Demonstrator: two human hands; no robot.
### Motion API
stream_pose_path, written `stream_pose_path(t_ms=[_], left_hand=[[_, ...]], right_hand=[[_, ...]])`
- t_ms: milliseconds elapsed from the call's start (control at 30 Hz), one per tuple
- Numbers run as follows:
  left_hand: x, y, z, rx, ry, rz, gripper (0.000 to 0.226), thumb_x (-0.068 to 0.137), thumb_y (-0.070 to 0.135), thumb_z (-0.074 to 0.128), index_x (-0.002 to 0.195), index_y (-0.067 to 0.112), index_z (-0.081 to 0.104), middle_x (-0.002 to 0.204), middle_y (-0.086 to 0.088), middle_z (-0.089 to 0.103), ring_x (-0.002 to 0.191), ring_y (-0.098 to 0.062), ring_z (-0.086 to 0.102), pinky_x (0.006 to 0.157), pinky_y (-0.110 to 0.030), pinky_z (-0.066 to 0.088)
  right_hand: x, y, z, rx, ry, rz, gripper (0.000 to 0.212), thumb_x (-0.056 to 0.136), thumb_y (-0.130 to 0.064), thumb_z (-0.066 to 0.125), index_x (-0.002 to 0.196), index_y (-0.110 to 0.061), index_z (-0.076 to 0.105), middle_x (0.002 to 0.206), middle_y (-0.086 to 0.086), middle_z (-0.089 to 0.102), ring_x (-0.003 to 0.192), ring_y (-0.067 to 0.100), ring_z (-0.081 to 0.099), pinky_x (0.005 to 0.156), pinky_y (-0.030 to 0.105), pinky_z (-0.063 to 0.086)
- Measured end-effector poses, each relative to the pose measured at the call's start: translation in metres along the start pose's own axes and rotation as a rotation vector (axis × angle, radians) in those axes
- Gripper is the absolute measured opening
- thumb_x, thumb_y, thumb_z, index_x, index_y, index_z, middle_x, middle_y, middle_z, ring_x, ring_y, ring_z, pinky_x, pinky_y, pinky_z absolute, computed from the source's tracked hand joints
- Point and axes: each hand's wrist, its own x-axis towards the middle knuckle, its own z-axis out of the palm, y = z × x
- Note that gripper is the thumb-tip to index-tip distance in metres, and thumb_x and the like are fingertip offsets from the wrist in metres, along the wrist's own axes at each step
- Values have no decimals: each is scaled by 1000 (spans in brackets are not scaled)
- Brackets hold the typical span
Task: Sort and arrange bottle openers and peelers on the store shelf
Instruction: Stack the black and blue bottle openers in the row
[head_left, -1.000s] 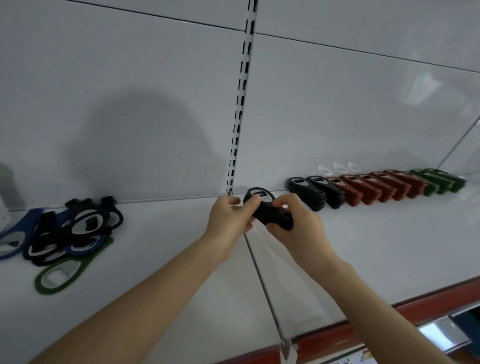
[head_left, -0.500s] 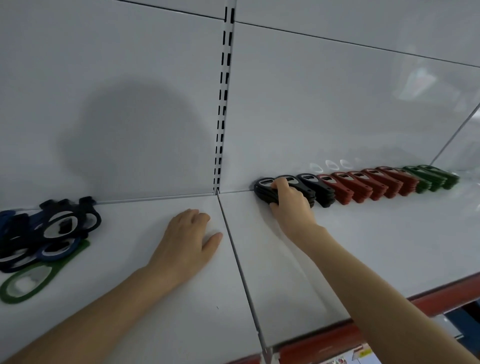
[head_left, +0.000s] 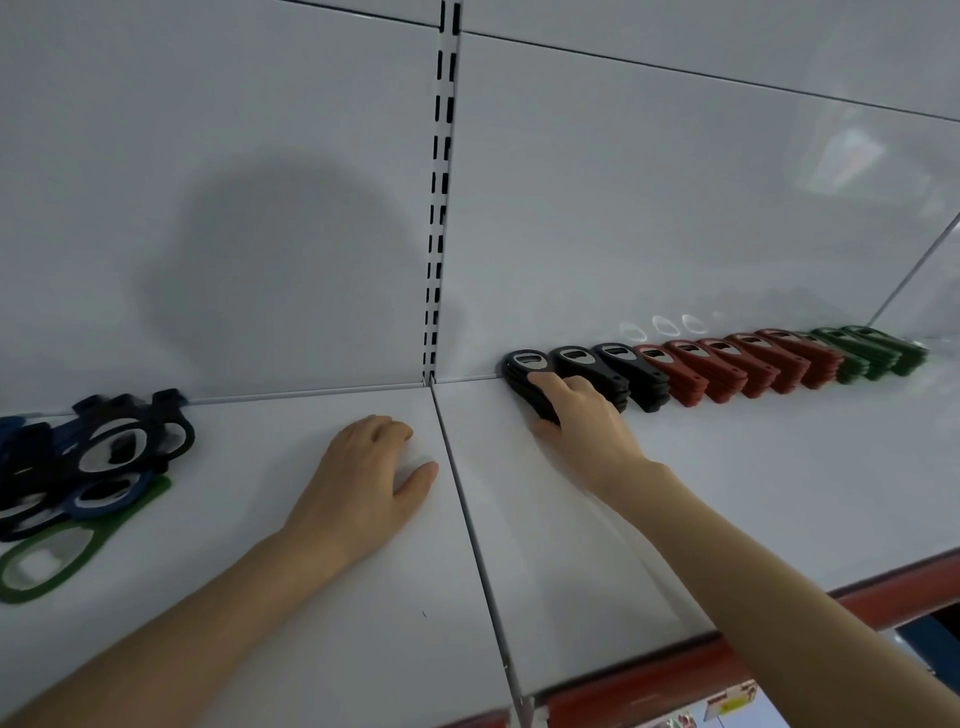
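Note:
A row of stacked bottle openers runs along the back of the white shelf (head_left: 727, 493): black stacks, then red stacks (head_left: 727, 364), then green stacks (head_left: 878, 353) at the far right. My right hand (head_left: 576, 421) grips the leftmost black stack (head_left: 524, 369), with fingers over its near end and the thumb at its left side. My left hand (head_left: 369, 478) lies flat on the shelf left of the seam, holding nothing. A loose pile of black, blue and green openers (head_left: 88, 457) sits at the far left.
A slotted upright (head_left: 439, 208) divides the white back wall. A seam (head_left: 467, 519) splits the shelf into two panels. The shelf's red front edge (head_left: 675, 670) runs along the lower right, with a price label below it.
One second ago both hands held a black stack in mid-air. My right hand has set it at the row's left end and my left hand has dropped flat onto the shelf.

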Motion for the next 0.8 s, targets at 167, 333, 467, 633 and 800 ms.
stream_pose_path(t_ms=[167, 333, 467, 633, 800], left_hand=[[-1, 0, 1, -1, -11, -1, 56, 77, 47, 39, 87, -1, 64, 88, -14, 65, 86, -34, 63, 80, -36, 48], [0, -1, 1, 14, 15, 5, 54, 77, 46, 39, 87, 0, 64, 88, -14, 65, 86, -33, 64, 81, -26, 42], [0, -1, 3, 15, 15, 12, 59, 76, 49, 37, 90, -1, 65, 92, -14, 65, 91, -33, 62, 84, -32, 44], [0, -2, 2, 17, 27, 20, 55, 76, 48, 39, 87, 0, 65, 89, -13, 65, 86, -32, 64, 80, -26, 44], [0, -1, 2, -5, 26, -2, 68, 73, 55, 32, 96, 0, 64, 101, -14, 63, 101, -33, 58, 89, -31, 38]], right_hand=[[2, 8, 0, 2, 1, -25, 47, 94, -11, 46, 139, -19, 35, 114, 14, 49, 107, 33, 50, 84, 35, 40], [1, 9, 0, 36, 9, -23, 48, 94, -16, 47, 140, -20, 34, 117, 12, 48, 109, 32, 50, 85, 35, 41], [1, 7, -3, 148, 105, 31, 45, 92, -32, 51, 134, -19, 43, 123, 9, 52, 111, 28, 50, 88, 34, 41], [4, 6, -2, 207, 184, 52, 33, 92, -19, 52, 124, -12, 56, 111, 11, 64, 100, 27, 57, 85, 33, 45], [5, 6, 0, 228, 179, 72, 32, 92, -15, 50, 123, -12, 56, 112, 8, 63, 101, 24, 56, 80, 28, 41]])
